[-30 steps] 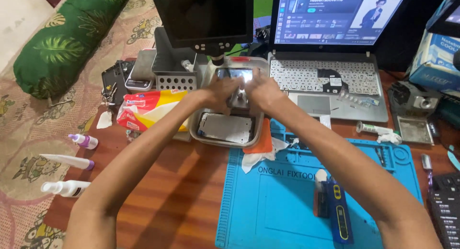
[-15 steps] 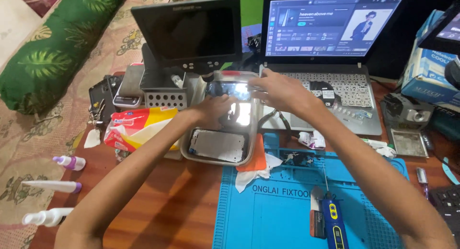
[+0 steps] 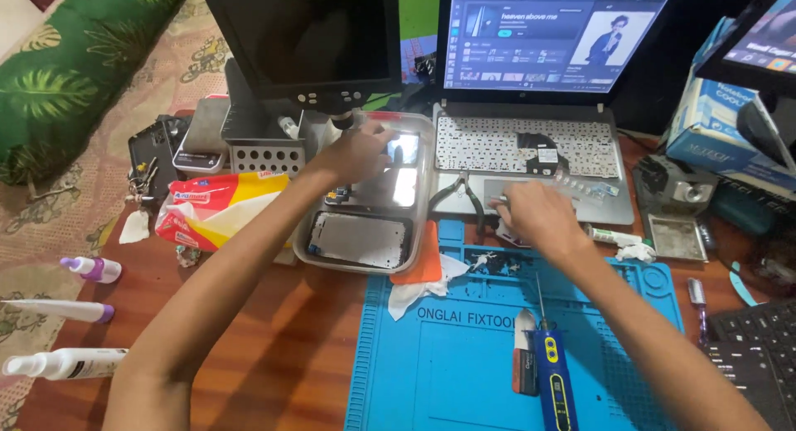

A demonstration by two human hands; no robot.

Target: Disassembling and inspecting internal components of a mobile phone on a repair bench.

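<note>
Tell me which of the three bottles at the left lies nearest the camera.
The white spray bottle at the bottom left corner; the purple-capped bottle and the thin nozzle bottle lie farther up.

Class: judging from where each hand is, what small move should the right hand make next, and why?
Probably close on the pliers. The right hand hovers open beside them at the laptop's front edge, while the left hand steadies a phone over the tray.

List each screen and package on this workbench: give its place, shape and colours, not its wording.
Microscope monitor: back centre, dark rectangle.
Laptop screen: back right, lit, blue-white.
Blue carton: far right, boxy.
Tissue pack: beside left hand, red, yellow, white.
</note>
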